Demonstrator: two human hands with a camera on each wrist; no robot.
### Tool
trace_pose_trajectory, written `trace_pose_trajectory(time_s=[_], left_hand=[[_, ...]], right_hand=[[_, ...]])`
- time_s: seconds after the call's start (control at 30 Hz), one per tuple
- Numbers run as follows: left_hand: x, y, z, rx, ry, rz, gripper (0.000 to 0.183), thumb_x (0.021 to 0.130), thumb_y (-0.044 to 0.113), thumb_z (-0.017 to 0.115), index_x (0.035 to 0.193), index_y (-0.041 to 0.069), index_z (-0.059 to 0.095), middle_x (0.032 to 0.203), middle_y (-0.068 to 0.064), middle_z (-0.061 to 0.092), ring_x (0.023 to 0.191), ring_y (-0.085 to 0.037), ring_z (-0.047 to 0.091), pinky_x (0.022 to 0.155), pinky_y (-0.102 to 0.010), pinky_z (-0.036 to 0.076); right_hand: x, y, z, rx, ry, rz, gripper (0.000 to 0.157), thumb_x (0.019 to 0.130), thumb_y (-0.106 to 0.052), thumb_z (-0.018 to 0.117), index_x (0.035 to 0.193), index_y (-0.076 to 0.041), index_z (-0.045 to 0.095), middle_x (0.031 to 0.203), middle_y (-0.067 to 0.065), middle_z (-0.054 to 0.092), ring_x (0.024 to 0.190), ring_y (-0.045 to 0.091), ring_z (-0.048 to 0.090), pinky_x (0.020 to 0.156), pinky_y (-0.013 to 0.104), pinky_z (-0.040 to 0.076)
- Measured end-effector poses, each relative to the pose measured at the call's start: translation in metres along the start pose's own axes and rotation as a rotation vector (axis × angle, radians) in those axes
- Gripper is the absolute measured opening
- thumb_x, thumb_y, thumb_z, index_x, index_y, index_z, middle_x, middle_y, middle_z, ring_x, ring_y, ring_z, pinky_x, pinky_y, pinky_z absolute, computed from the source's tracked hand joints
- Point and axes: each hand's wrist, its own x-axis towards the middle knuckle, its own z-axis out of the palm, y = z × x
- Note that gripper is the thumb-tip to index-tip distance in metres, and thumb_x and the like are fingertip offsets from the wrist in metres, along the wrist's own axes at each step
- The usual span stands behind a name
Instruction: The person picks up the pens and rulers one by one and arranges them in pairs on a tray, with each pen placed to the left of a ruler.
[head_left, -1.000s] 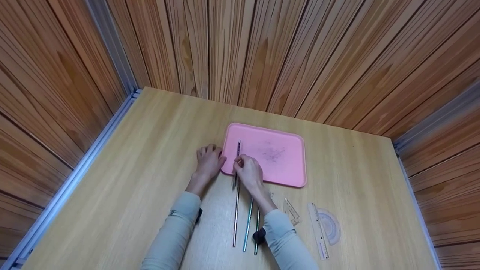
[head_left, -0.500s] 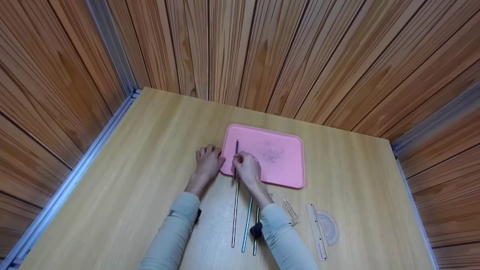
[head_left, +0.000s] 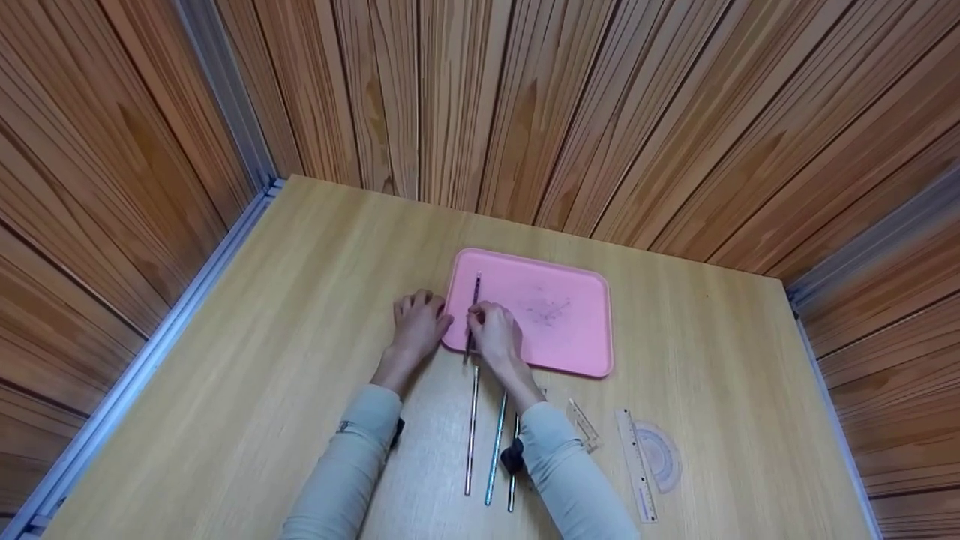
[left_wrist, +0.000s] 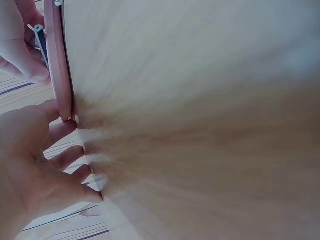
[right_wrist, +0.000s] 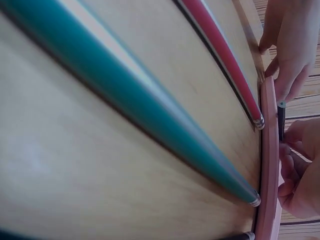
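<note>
Right hand [head_left: 495, 330], pinching a pencil [head_left: 476, 289], edged forward; spread left hand [head_left: 418, 324] touches wooden table [head_left: 322, 300] below plank walls [head_left: 517, 105].

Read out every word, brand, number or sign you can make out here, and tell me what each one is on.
None can be read.
Ruler: markings too small to read.
Protractor: scale too faint to read.
Triangle: marks too small to read.
Pencil in the right hand, over the tray: no lettering I can make out.
Tray: dark specks, no legible word.
</note>
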Motion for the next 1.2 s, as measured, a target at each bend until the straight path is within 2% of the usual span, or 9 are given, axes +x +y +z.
trace_pose_trajectory(time_s=[0.2, 0.5, 0.83, 1.07, 1.2], left_hand=[[-0.001, -0.001, 0.000, -0.004, 0.019, 0.021, 0.034, 0.100, 0.026, 0.059, 0.127, 0.005, 0.064, 0.137, -0.020, 0.051, 0.128, -0.041, 0.040, 0.110, -0.056, 0.022], [0.000, 0.000, 0.000, 0.010, -0.013, -0.003, 0.037, 0.102, 0.028, 0.056, 0.133, 0.008, 0.060, 0.140, -0.018, 0.049, 0.130, -0.039, 0.038, 0.113, -0.055, 0.020], [0.000, 0.000, -0.001, -0.003, -0.032, -0.011, 0.038, 0.103, 0.029, 0.054, 0.134, 0.009, 0.060, 0.142, -0.017, 0.048, 0.131, -0.038, 0.036, 0.113, -0.053, 0.020], [0.001, 0.000, -0.001, 0.000, -0.016, -0.010, 0.037, 0.102, 0.028, 0.055, 0.132, 0.008, 0.061, 0.141, -0.019, 0.049, 0.129, -0.039, 0.038, 0.111, -0.054, 0.021], [0.002, 0.000, -0.001, 0.000, -0.028, -0.017, 0.037, 0.102, 0.029, 0.055, 0.133, 0.008, 0.061, 0.141, -0.018, 0.048, 0.129, -0.039, 0.038, 0.111, -0.053, 0.020]], right_hand=[[0.001, -0.004, 0.001, -0.050, -0.028, -0.053, 0.023, 0.091, -0.020, 0.070, 0.109, -0.006, 0.074, 0.103, 0.011, 0.070, 0.095, 0.027, 0.068, 0.084, 0.042, 0.055], [0.001, -0.006, 0.004, -0.060, -0.123, -0.122, 0.032, 0.096, -0.016, 0.064, 0.124, -0.002, 0.068, 0.106, 0.013, 0.060, 0.091, 0.025, 0.062, 0.081, 0.040, 0.053], [-0.001, -0.003, 0.009, -0.102, -0.102, -0.133, 0.030, 0.097, -0.013, 0.062, 0.125, -0.004, 0.067, 0.100, 0.009, 0.059, 0.083, 0.022, 0.060, 0.074, 0.036, 0.053], [-0.003, -0.005, 0.012, -0.118, -0.076, -0.173, 0.031, 0.097, -0.016, 0.063, 0.125, -0.004, 0.068, 0.099, 0.010, 0.060, 0.084, 0.026, 0.061, 0.074, 0.041, 0.052], [-0.004, -0.007, 0.014, -0.134, -0.079, -0.182, 0.032, 0.097, -0.018, 0.063, 0.126, -0.005, 0.067, 0.097, 0.011, 0.060, 0.081, 0.026, 0.060, 0.071, 0.042, 0.050]])
